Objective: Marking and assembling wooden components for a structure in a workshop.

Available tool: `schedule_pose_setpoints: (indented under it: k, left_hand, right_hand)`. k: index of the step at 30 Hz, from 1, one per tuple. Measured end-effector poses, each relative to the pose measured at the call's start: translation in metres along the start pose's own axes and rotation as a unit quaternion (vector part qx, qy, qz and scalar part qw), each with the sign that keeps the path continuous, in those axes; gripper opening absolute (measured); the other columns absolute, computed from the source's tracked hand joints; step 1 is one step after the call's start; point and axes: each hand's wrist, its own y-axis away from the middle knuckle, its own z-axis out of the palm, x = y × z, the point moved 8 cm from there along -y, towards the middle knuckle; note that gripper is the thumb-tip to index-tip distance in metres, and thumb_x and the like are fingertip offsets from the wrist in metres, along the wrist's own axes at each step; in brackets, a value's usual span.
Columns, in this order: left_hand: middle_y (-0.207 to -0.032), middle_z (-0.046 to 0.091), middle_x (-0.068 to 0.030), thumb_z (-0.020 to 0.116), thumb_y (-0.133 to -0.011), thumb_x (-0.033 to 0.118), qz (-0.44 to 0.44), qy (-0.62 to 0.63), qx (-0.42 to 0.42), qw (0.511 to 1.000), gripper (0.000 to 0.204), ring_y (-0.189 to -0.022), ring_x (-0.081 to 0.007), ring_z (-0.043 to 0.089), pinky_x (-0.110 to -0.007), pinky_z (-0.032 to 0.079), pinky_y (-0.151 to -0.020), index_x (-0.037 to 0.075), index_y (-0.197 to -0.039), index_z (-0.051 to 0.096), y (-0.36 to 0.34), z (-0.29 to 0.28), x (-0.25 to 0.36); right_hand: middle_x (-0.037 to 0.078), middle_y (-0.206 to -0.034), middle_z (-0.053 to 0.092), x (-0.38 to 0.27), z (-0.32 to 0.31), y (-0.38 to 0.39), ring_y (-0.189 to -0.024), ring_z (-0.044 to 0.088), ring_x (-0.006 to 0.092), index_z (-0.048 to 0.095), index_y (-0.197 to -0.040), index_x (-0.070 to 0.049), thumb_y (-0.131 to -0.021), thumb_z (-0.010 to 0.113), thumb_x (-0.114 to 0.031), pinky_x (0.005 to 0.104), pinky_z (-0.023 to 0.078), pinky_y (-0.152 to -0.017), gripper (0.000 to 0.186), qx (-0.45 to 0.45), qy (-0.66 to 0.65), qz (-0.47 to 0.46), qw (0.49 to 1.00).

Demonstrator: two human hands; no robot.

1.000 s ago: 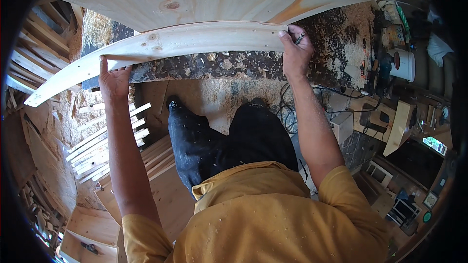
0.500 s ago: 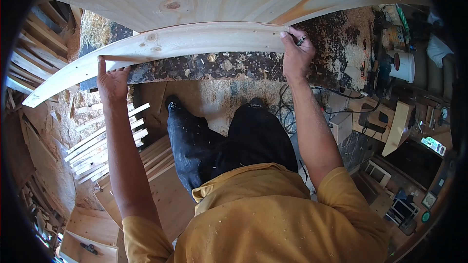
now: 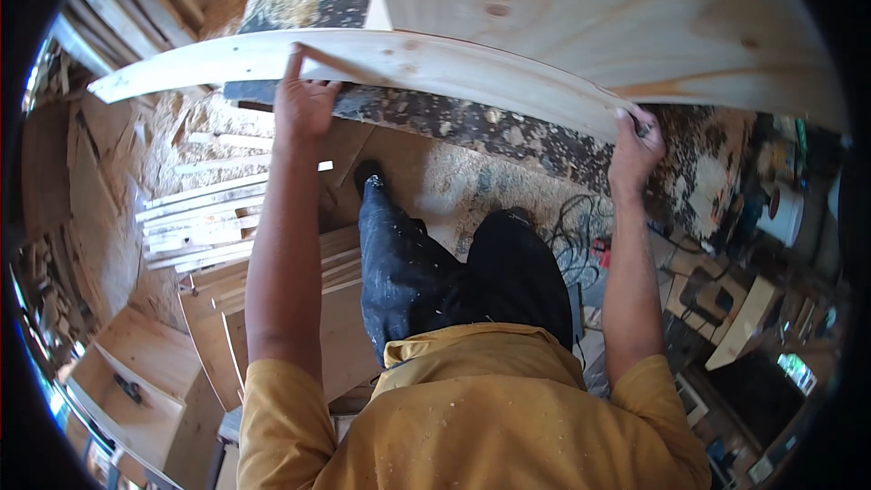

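Observation:
A long, pale wooden board (image 3: 413, 59) with a few knots and small dark holes lies along the near edge of a large wooden panel (image 3: 581, 9). My left hand (image 3: 307, 104) grips it left of its middle, thumb up against its face and fingers beneath its lower edge. At the right end, my right hand (image 3: 638, 150) pinches the board between thumb and fingers, close to the panel's edge. The board's left end sticks out past the bench. Under board and panel is a dark, paint-spattered workbench (image 3: 472, 122).
Pale wood strips (image 3: 204, 218) are stacked at left above the sawdust-strewn floor. Nearer stands an open wooden box (image 3: 136, 399) with a small dark tool inside. Loose black cables (image 3: 576, 236) lie beside my legs. At right are a white bucket (image 3: 782, 215) and wood offcuts.
The view has turned, so bench, panel and board now slope down to the right. Both hands keep their hold on the board, at about the same places.

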Motion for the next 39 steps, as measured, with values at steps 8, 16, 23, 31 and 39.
schedule_pose_setpoints:
  k: [8, 16, 23, 31, 39]
  left_hand:
    - [-0.129, 0.042, -0.0141, 0.069, -0.083, 0.027, -0.004, -0.058, 0.062, 0.996, 0.063, -0.121, -0.0313, 0.04, -0.05, 0.034, -0.099, 0.002, -0.131, 0.035, 0.005, -0.014, 0.001]
    - [-0.122, 0.037, -0.0236, 0.073, -0.08, 0.025, 0.008, -0.086, 0.046, 0.995, 0.073, -0.113, -0.034, 0.041, -0.044, 0.044, -0.093, -0.007, -0.125, 0.026, 0.002, -0.018, 0.0]
    - [-0.122, 0.041, -0.0151, 0.063, -0.087, 0.019, -0.021, -0.133, 0.066, 0.989, 0.061, -0.11, -0.0282, 0.048, -0.037, 0.043, -0.095, -0.003, -0.133, 0.029, 0.015, -0.004, -0.006]
    - [-0.087, 0.056, -0.0134, 0.068, -0.08, 0.015, 0.207, -0.292, 0.176, 0.917, 0.032, -0.079, -0.0123, 0.055, -0.025, 0.047, -0.07, -0.006, -0.092, 0.047, 0.08, 0.005, -0.015]
    - [-0.09, 0.062, -0.0142, 0.07, -0.081, 0.022, -0.082, -0.289, 0.001, 0.954, 0.052, -0.072, -0.0207, 0.064, -0.026, 0.056, -0.065, -0.009, -0.114, 0.044, 0.097, 0.103, -0.183]
  right_hand:
    - [-0.004, -0.077, 0.054, 0.013, 0.002, 0.001, -0.064, 0.043, 0.0027, 0.061, -0.09, 0.0, -0.082, 0.066, -0.003, 0.0177, 0.035, -0.055, 0.01, -0.025, 0.016, 0.049, 0.998]
    - [-0.004, -0.076, 0.053, 0.013, 0.008, 0.003, -0.059, 0.039, 0.0013, 0.06, -0.094, 0.0, -0.085, 0.063, -0.002, 0.0171, 0.03, -0.05, 0.01, -0.032, 0.005, 0.026, 0.999]
    - [-0.002, -0.078, 0.056, 0.014, -0.002, 0.001, -0.062, 0.043, 0.0032, 0.06, -0.097, 0.001, -0.083, 0.064, -0.001, 0.0176, 0.035, -0.055, 0.015, -0.003, -0.001, 0.032, 0.999]
    - [0.002, -0.086, 0.061, 0.019, 0.002, 0.003, -0.077, 0.054, 0.0084, 0.062, -0.092, 0.001, -0.079, 0.065, 0.0, 0.0221, 0.045, -0.072, 0.013, 0.01, 0.002, 0.042, 0.999]
    - [0.004, -0.089, 0.064, 0.005, 0.004, 0.001, -0.08, 0.055, 0.0085, 0.063, -0.093, 0.0, -0.08, 0.066, -0.002, 0.0212, 0.045, -0.074, 0.013, -0.022, 0.016, 0.021, 0.999]
